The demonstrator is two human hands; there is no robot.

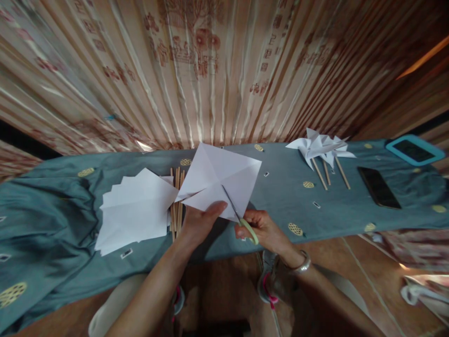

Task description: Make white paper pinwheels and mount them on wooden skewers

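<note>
My left hand (pixel 201 220) pinches the lower edge of a creased white paper square (pixel 219 180), holding it up over the table. My right hand (pixel 261 229) grips green-handled scissors (pixel 242 220); their blades reach up into the sheet along a diagonal crease. A slit shows on the sheet's left corner. A fanned stack of white sheets (pixel 135 210) lies to the left, and a bundle of wooden sticks (pixel 177 199) lies between the stack and my left hand.
A blue-grey cloth (pixel 52 220) with gold medallions covers the table. Finished paper pinwheels on sticks (pixel 322 150) lie at the back right, beside a black phone (pixel 379 187) and a device in a teal case (pixel 414 150). A patterned curtain hangs behind.
</note>
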